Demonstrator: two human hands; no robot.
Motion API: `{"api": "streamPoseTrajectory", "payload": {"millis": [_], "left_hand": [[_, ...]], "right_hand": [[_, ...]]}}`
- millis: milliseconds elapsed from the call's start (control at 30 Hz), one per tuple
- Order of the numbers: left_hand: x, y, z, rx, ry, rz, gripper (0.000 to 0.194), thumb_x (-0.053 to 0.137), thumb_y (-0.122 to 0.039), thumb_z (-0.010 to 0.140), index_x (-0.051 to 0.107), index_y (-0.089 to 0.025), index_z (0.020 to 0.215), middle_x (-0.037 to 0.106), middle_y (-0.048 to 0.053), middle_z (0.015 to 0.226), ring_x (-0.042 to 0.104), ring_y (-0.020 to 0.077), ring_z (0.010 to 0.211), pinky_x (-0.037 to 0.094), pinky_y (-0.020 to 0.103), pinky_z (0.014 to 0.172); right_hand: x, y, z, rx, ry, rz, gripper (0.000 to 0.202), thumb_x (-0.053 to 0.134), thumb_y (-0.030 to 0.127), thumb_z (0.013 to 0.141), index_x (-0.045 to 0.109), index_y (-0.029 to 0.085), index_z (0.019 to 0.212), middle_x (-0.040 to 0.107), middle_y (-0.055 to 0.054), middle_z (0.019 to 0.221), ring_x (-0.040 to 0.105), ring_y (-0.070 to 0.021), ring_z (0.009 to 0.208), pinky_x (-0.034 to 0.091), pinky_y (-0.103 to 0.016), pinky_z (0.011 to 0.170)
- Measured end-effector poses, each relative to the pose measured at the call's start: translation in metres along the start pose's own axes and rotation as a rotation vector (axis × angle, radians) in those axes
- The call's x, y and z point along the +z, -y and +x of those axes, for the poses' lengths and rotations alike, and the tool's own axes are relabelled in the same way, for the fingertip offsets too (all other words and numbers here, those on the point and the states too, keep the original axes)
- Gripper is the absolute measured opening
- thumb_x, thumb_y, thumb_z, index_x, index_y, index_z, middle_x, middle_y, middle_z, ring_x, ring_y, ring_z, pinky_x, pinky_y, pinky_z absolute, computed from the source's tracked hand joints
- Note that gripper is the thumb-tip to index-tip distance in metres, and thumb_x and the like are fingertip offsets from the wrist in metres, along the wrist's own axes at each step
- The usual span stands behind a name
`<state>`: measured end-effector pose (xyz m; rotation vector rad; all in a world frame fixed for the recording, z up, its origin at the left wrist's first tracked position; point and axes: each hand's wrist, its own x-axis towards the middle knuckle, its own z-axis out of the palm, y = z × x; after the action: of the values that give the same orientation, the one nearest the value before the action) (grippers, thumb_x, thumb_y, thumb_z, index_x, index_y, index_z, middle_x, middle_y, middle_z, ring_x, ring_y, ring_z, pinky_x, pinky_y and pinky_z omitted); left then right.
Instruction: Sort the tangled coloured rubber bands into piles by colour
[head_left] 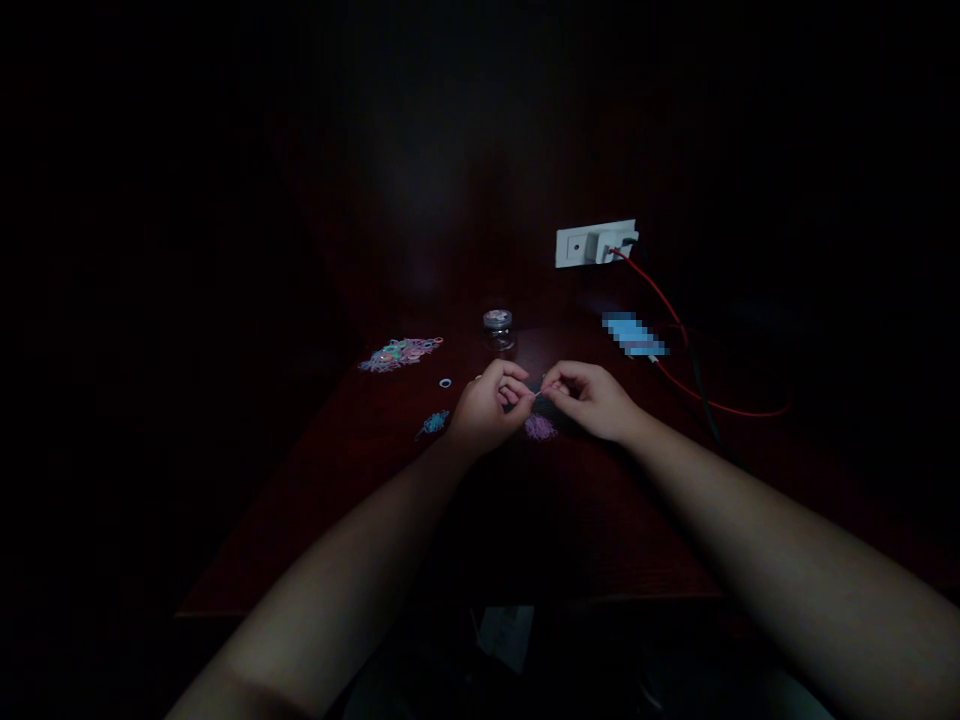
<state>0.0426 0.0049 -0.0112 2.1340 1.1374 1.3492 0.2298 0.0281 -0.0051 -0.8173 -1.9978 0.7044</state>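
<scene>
Pale strand (538, 393): thin and short in its visible part, it spans the small gap between the two sets of fingertips, held just above the counter (360, 510) near the middle of the view. Its full shape is hidden by the fingers; exact type cannot be told.

Left hand (489, 410): thumb and fingertips pinched on one end of the strand, other fingers curled. Right hand (592, 400): thumb and index finger pinched on the other end, palm turned inward. The hands are close together but apart, joined only by the strand.

Close by: a purple heap (540, 428) of thin bands lies on the counter just below the fingertips, between the hands. A blue heap (433, 423) lies to the left of the left wrist. A single pale ring (445, 383) lies beyond it, on its own.

Farther out: a larger mixed-colour heap (401, 354) sits at far left; a clear jar (498, 330) with its lid on stands upright beyond the left hand.

Right side: a pixelated blue object (634, 335) lies on the counter. A red cable (654, 280) runs from a white charger (606, 246) in the wall socket (574, 247). Surroundings very dark.
</scene>
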Motion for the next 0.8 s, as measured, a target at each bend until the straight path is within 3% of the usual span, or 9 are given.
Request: {"api": "streamPoseTrajectory", "payload": {"millis": [333,800], "left_hand": [[0.0005,0.0029,0.0003,-0.003,0.004,0.005,0.02,0.063,-0.017,0.075,0.055,-0.018,0.093,0.065,0.0,0.075,0.056,0.0084,0.063,0.044,0.02,0.058],[0.0011,0.0011,-0.001,-0.008,0.021,0.001,0.017,0.062,-0.02,0.076,0.057,-0.017,0.092,0.065,0.002,0.077,0.056,0.0089,0.063,0.045,0.021,0.057]], "right_hand": [[-0.0027,0.0007,0.0015,-0.008,-0.022,-0.092,0.014,0.057,0.028,0.08,0.065,0.017,0.08,0.063,-0.003,0.071,0.053,-0.0146,0.064,0.04,-0.026,0.06],[-0.0003,-0.0016,0.0016,0.005,-0.029,0.005,0.009,0.059,0.025,0.076,0.059,0.016,0.075,0.048,0.002,0.06,0.041,-0.0099,0.054,0.034,-0.023,0.052]]}}
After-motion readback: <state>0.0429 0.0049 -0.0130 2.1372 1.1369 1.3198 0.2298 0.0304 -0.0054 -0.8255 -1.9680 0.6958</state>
